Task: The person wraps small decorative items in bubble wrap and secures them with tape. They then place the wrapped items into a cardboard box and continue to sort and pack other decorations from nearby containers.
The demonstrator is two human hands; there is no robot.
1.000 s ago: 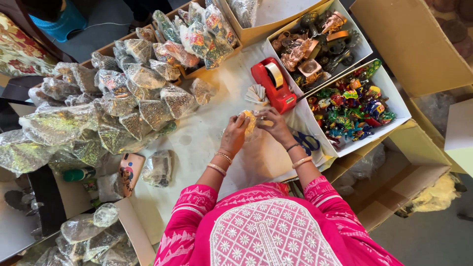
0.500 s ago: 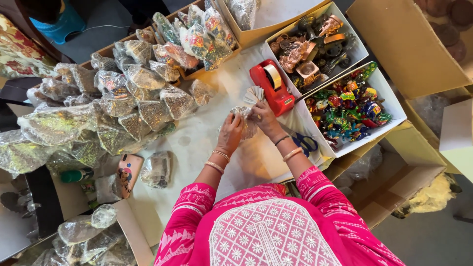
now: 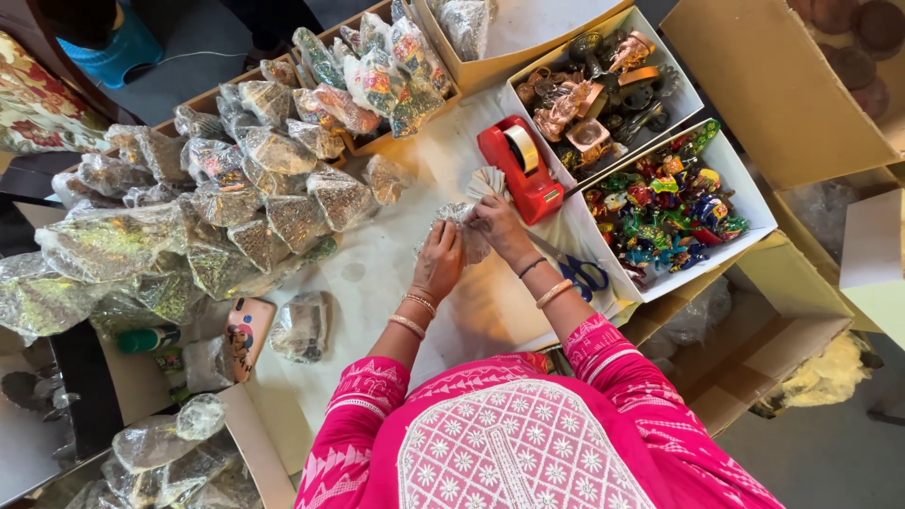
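Both my hands meet over the white table top (image 3: pixel 377 273), gripping one small clear plastic packet (image 3: pixel 464 226) with a pleated top. My left hand (image 3: pixel 441 262) clasps the packet's near side. My right hand (image 3: pixel 498 224) pinches the packet from the right, close to the red tape dispenser (image 3: pixel 518 168). What the packet contains is hidden by my fingers.
A heap of filled shiny packets (image 3: pixel 226 207) covers the table's left side, with more in a cardboard tray (image 3: pixel 377 66). White boxes hold metal figurines (image 3: pixel 594 94) and colourful toys (image 3: pixel 665 203). Blue-handled scissors (image 3: pixel 580 271), a phone (image 3: pixel 243 337) and a loose packet (image 3: pixel 302 325) lie nearby.
My hands moved a little away from me toward the tape dispenser with the packet; the yellow item seen earlier between my fingers is now covered.
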